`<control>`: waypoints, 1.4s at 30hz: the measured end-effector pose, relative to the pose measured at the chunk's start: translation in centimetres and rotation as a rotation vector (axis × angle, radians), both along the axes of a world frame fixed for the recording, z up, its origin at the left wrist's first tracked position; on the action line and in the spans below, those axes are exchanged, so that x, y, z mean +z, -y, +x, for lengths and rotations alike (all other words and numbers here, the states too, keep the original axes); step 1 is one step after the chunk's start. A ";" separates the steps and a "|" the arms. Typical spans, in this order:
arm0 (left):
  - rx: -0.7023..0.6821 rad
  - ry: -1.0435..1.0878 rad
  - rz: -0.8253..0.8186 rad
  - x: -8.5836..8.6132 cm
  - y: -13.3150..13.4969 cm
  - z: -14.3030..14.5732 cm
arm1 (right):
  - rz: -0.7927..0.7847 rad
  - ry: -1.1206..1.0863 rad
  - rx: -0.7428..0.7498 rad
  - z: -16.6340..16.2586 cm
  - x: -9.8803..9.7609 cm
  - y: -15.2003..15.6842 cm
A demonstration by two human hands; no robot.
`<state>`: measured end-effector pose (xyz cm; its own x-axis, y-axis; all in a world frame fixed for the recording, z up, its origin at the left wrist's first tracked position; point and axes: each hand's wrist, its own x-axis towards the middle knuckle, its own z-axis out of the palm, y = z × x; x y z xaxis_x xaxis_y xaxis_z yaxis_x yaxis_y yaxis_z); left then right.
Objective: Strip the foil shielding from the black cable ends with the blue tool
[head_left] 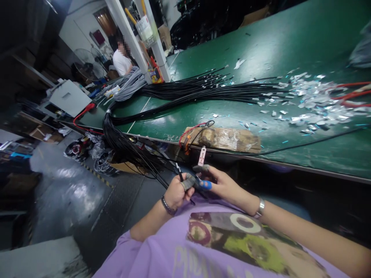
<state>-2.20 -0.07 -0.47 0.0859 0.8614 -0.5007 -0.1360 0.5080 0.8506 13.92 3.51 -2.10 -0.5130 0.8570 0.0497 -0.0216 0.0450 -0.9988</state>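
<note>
My left hand [180, 190] is closed around a black cable [179, 172], whose pale stripped end sticks up above the fist. A grey cover sits on its thumb. Close beside it on the right, my right hand [222, 187] has its thumb and fingers bent inward, the tips meeting near the left thumb. Its thumb wears a blue cover with holes [205, 184], and a finger has a grey one. What lies between those fingertips is dark and too small to make out. A bundle of black cables [116, 135] hangs over the table edge and runs down towards my left hand.
On the green table [232, 108] lie long black cables with stripped ends and a heap of foil scraps [313, 100]. A worn wooden block [232, 139] sits at the near edge, a pinkish tag [202, 156] hanging by it. A person [121, 61] sits far back left.
</note>
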 end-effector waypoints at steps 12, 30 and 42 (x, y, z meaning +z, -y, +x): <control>-0.411 0.041 -0.115 0.1 -0.6 -2.1 | 0.215 0.152 0.432 1.2 1.1 -1.0; -0.053 -0.137 0.547 1.4 -2.2 -1.6 | -0.452 -0.070 -0.149 0.5 2.2 -3.1; 0.072 -0.222 0.715 -0.3 -3.0 0.2 | -0.639 -0.396 -0.119 -0.8 2.5 -3.0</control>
<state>-1.98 2.89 -0.77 -0.0211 0.9828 0.1836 0.0647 -0.1819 0.9812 13.17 6.55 0.44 -0.4626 0.8292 -0.3137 -0.4149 -0.5152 -0.7499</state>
